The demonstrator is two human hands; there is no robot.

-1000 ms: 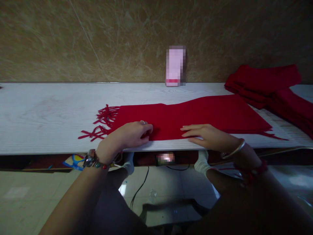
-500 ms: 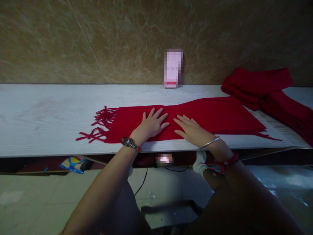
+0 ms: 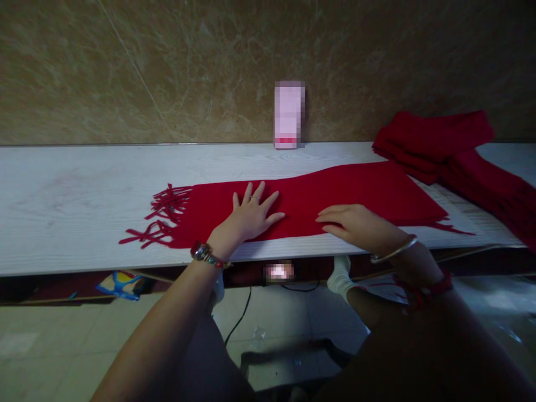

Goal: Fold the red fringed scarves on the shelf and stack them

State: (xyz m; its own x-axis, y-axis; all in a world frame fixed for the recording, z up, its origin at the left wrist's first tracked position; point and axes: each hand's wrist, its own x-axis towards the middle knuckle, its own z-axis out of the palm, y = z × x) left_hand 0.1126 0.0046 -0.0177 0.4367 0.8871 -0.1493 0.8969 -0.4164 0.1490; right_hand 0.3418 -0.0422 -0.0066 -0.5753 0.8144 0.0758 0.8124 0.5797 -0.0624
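A red scarf (image 3: pixel 301 204) with fringed ends lies folded lengthwise along a narrow white wood-grain tabletop (image 3: pixel 75 212). My left hand (image 3: pixel 250 218) rests flat on its left half, fingers spread wide, a ring on one of them. Over the middle of the scarf is my right hand (image 3: pixel 349 223), arched, with its fingers close together and the thumb a little apart. Nothing shows between those fingertips, which are at the cloth's surface. Fringe hangs loose at the scarf's left end, and a few strands stick out at its right corner.
More red scarves (image 3: pixel 435 145) lie bunched at the right, touching the flat one. A blurred pink phone-like object (image 3: pixel 288 114) leans on the marble wall. Under the tabletop are a blue and yellow packet (image 3: pixel 120 283), a blurred lit item (image 3: pixel 278 272) and a black cable.
My right hand has moved to the right along the scarf, and its fingers have drawn together and arched. The left hand stays flat on the cloth. The view has shifted slightly.
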